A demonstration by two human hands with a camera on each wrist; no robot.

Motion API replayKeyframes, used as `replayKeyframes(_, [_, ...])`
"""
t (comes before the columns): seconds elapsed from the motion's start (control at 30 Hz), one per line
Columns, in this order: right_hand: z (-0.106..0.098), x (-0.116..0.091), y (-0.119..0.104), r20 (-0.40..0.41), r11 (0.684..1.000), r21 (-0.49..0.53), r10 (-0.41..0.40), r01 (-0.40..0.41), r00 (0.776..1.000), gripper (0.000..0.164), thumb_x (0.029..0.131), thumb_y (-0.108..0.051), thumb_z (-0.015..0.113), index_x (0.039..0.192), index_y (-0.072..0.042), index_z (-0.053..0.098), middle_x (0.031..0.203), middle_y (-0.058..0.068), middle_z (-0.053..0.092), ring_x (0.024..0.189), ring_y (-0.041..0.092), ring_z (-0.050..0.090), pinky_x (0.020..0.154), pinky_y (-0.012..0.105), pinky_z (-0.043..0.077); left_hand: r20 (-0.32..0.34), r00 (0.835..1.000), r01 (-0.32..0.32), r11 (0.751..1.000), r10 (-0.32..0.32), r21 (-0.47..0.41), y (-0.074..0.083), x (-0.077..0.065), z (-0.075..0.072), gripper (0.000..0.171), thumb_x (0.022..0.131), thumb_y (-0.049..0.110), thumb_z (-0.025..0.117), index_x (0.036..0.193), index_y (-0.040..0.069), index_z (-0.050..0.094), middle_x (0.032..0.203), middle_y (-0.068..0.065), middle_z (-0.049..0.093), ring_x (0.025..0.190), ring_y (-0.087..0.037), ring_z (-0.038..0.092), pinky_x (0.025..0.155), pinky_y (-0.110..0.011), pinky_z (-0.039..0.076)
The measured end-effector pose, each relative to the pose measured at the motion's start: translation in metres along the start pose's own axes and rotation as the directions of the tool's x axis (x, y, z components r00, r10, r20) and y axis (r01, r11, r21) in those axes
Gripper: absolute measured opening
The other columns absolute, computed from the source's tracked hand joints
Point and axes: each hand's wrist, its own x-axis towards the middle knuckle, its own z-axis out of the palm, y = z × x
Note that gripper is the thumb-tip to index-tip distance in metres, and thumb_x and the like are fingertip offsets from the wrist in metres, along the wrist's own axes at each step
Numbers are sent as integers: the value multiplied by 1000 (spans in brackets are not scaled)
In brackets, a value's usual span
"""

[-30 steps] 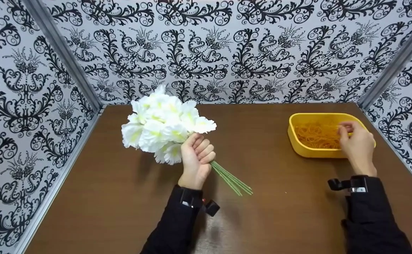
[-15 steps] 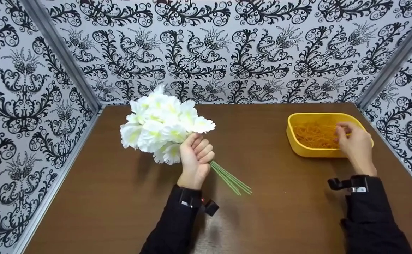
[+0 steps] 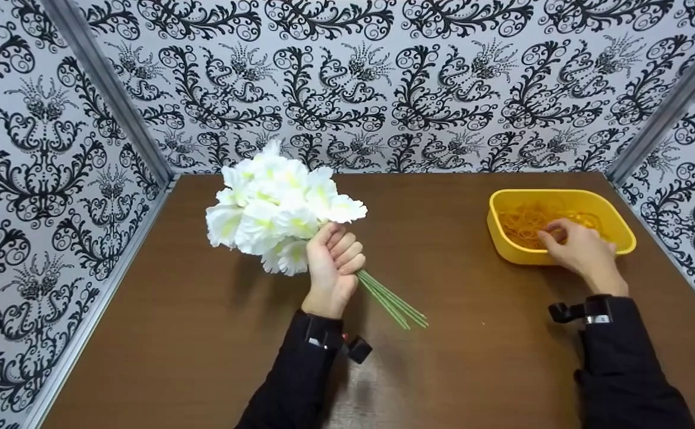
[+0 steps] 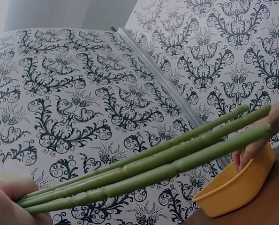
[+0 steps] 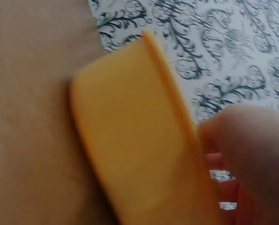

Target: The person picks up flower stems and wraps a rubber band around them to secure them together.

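Observation:
My left hand grips a bunch of white artificial flowers around its stems, just below the blooms. Green stems stick out below the fist towards the lower right; the left wrist view shows these stems close up. At the right, my right hand reaches over the near rim of a yellow plastic container, fingers bent down among thin orange-yellow rubber bands. A gap shows between its thumb and forefinger. In the right wrist view the container's wall hides the fingertips.
A brown wooden table lies under everything. White panels with a black scroll pattern close it in at the back and both sides, joined by grey metal posts. Both wrists wear black camera straps.
My right hand has moved left inside the container, its thumb and forefinger lower and further apart. The left hand and flowers stay in place.

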Motion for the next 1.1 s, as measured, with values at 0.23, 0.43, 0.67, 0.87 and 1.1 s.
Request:
replayKeyframes(0.23, [3, 7, -11, 61, 995, -18, 98, -97, 993, 72, 96, -64, 52, 139, -7, 58, 137, 33, 52, 124, 58, 42, 87, 81, 28, -6, 1000, 7, 1000, -7, 2, -1, 1, 1, 48, 103, 13, 34, 57, 18, 27, 44, 10, 25, 41, -2, 10, 36, -14, 10])
replayKeyframes(0.43, [3, 11, -13, 90, 980, -9, 198, -198, 976, 64, 94, -61, 60, 122, -4, 68, 136, 34, 52, 125, 59, 39, 94, 84, 21, -13, 1000, 9, 1000, -9, 9, -1, 1, 1, 49, 103, 13, 35, 55, 19, 29, 43, 10, 25, 39, -2, 12, 35, -14, 11])
replayKeyframes(0.67, [1, 11, -18, -64, 992, 63, 112, -108, 992, 36, 101, -32, 60, 115, -1, 68, 125, 32, 58, 116, 56, 48, 88, 75, 33, -12, 1000, 7, 1000, -7, 8, -1, 1, 0, 49, 103, 13, 34, 54, 19, 30, 43, 10, 26, 38, -1, 14, 34, -14, 12])
replayKeyframes(0.87, [-15, 8, -33, -290, 985, 153, -33, 80, 956, 30, 105, -19, 54, 113, 8, 63, 114, 31, 62, 105, 46, 57, 93, 55, 43, 2, 1000, 8, 1000, -8, 4, 0, 1, 0, 48, 103, 13, 34, 55, 18, 29, 44, 10, 26, 39, -2, 12, 35, -14, 11])
replayKeyframes(1.1, [-34, -2, -61, -363, 955, 253, -56, 156, 930, 28, 101, -24, 64, 114, 1, 68, 106, 20, 69, 86, -5, 52, 74, 11, 42, -13, 1000, 2, 1000, -2, 2, 0, 0, 2, 48, 103, 13, 34, 56, 18, 29, 44, 10, 26, 41, -2, 11, 35, -14, 11])
